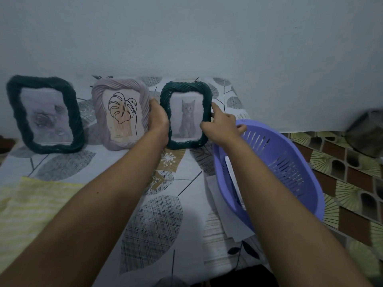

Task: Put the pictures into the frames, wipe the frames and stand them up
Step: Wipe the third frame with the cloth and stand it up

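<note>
1. Kitten frame [186, 144], dark teal with a twisted rim, stands in the upper middle of the picture. Its long axis is vertical and its picture faces the camera.
2. Nearest, two bare forearms rise from the bottom corners and converge on it. A yellow cloth [31, 206] lies at lower left on the leaf-print tablecloth [103, 162].
3. At right of centre sits a purple slotted basket [290, 162]. The white papers [232, 172] inside it are partly hidden by the right forearm.
4. Left hand [158, 121] wraps the frame's left edge, knuckles toward the camera, its fingers curled behind the frame and out of sight.
5. Right hand [219, 125] holds the right rim, one finger straight up along it and another splayed toward the basket. Its other fingers are hidden.
6. Just left of the left hand, a lilac frame [99, 112] with a leaf line drawing stands upright. At far left a dark fuzzy frame [16, 112] also stands upright, its picture too blurred to make out.
7. Farthest is a pale wall [207, 38]. A dark object [366, 133] at the right edge is blurred and cut off.
</note>
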`<state>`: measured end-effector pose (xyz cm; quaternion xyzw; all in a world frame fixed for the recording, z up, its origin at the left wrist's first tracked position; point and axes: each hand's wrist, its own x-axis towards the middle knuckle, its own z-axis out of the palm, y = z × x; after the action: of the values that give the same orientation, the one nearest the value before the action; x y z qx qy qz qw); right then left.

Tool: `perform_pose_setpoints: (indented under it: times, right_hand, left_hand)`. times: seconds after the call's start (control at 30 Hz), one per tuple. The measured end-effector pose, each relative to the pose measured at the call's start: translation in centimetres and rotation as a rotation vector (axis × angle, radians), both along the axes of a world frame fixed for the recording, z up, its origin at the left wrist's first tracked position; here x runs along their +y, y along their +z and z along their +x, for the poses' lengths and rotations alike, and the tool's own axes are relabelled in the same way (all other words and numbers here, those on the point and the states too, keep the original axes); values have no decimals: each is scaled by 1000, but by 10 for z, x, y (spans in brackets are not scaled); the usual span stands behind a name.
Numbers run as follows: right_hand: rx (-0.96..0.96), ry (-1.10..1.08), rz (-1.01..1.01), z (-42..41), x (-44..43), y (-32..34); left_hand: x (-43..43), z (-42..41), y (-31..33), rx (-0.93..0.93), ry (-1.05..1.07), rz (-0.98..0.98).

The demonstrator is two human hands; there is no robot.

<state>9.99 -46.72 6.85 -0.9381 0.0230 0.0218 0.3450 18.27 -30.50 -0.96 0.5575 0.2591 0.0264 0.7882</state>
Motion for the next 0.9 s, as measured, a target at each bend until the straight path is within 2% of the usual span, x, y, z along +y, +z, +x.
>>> perform_pose_setpoints:
  times: [0.27, 0.47, 0.6, 0.67, 0.77, 0.9]
  right_hand:
    - [41, -2, -37, -3, 3, 2]
    - [63, 0, -27, -13, 5, 6]
    - [49, 15, -4, -25, 7, 11]
    - [42, 12, -3, -31, 7, 12]
    - [43, 15, -1, -40, 9, 13]
    - [5, 2, 16, -53, 6, 11]
  left_hand:
    - [-10, -39, 41, -38, -20, -4]
    - [-6, -34, 25, -23, -25, -17]
    - [-10, -53, 37, -34, -81, -1]
    - [-6, -49, 26, -21, -93, -1]
    - [9, -14, -24, 11, -66, 31]
    - [-12, -88, 33, 59, 43, 201]
